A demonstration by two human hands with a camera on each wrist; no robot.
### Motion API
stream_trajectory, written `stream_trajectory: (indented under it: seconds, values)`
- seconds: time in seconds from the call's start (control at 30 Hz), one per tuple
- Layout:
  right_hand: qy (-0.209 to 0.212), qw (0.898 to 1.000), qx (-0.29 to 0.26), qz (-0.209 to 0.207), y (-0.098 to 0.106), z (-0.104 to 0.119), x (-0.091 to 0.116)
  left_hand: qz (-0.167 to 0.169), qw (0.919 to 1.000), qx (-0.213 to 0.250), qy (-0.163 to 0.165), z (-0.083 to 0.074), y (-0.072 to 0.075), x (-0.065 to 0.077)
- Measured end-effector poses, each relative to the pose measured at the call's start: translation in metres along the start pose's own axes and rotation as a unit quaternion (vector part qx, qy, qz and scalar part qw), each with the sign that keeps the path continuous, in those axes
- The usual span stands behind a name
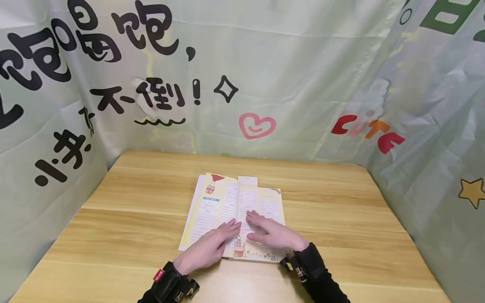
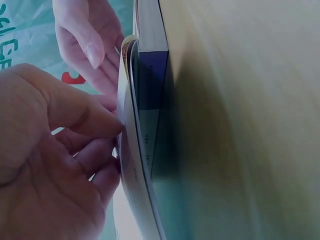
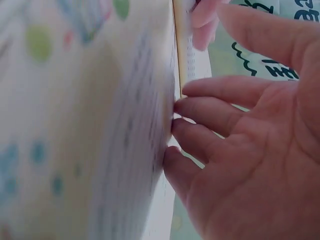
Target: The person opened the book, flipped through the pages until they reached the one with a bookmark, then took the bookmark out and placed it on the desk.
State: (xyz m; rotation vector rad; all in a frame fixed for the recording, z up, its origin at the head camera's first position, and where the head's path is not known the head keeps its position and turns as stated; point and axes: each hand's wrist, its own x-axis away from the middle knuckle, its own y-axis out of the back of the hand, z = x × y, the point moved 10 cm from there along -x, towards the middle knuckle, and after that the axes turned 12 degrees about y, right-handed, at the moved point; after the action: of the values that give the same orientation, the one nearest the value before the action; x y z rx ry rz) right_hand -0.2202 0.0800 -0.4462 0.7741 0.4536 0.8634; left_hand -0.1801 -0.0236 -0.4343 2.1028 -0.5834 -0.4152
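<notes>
An open book (image 1: 212, 219) lies on the wooden table with printed text and small drawings on both pages, among them a red balloon at the top left. My left hand (image 1: 206, 248) rests on the left page, its fingertips by the middle fold. On the right page lies my right hand (image 1: 274, 233), fingers extended towards the fold. In the left wrist view the fingertips of the left hand (image 2: 55, 150) touch the page, and the book's edge (image 2: 150, 80) shows beside them. The right wrist view has the right hand (image 3: 255, 135) with its fingertips against the paper.
A white slip (image 1: 248, 181) sticks out past the book's top edge. Around the book spreads the wooden table (image 1: 333, 202). Printed cloth (image 1: 303, 75) with lettering hangs behind the table and at both sides.
</notes>
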Motion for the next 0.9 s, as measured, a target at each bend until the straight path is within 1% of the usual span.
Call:
stream_trajectory:
  seconds: [0.2, 0.27, 0.43, 0.53, 0.73, 0.9]
  values:
    - [0.006, 1.000, -0.008, 0.005, 0.002, -0.002, 0.007, 0.002, 0.9999, 0.010, -0.011, 0.000, -0.001, 0.000]
    - [0.008, 1.000, -0.003, 0.006, 0.002, -0.003, 0.008, 0.002, 0.9998, 0.012, -0.018, -0.002, -0.001, 0.000]
    - [0.017, 1.000, 0.002, 0.006, 0.003, -0.003, 0.012, 0.007, 0.9997, 0.003, -0.023, -0.004, -0.003, -0.001]
    - [0.018, 1.000, 0.001, 0.007, 0.004, -0.003, 0.014, 0.012, 0.9997, -0.009, -0.017, -0.004, -0.005, -0.001]
    - [0.022, 1.000, 0.013, 0.012, 0.003, 0.000, 0.018, 0.003, 0.9995, -0.033, -0.003, -0.003, -0.007, -0.002]
    - [0.024, 0.999, 0.024, 0.020, 0.004, 0.002, 0.023, 0.005, 0.9986, -0.051, 0.013, -0.002, -0.009, -0.001]
